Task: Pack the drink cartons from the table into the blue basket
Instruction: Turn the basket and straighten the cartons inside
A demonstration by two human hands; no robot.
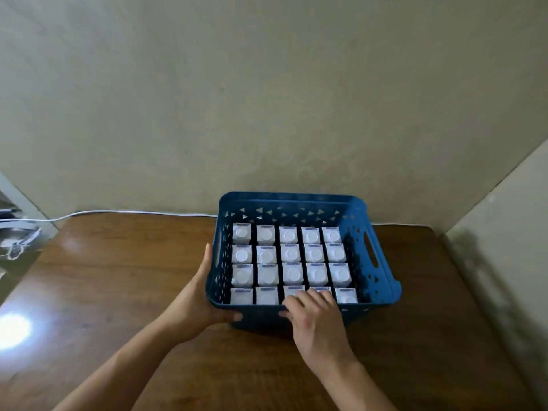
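Right hand [315,321] lies over the near rim of the blue basket [382,280], at about 6 o'clock on it. Fingers [308,299] reach inside, loosely bent, tips resting on the tops of two cartons in the front row; thumb against the outside of the near wall. Not closed around anything that I can see.

Left hand [197,301] is at the basket's 8 o'clock corner, palm flat on the left wall, fingers straight pointing up toward 12, thumb hooked along the near wall's outer face. Braces the basket, no full wrap.

Drink cartons [292,253] are all in the basket, upright, white tops with round seals, packed in a grid of four rows by five, rows touching or nearly so. A narrow gap at the 3 o'clock side between cartons and wall.

Basket sits on a brown wooden table [118,292], toward its far edge at 12 o'clock, near the beige wall [267,99]. A white cable [133,213] runs along the table's back edge from 9 o'clock to the basket. Glare spot on the table at 8 o'clock.
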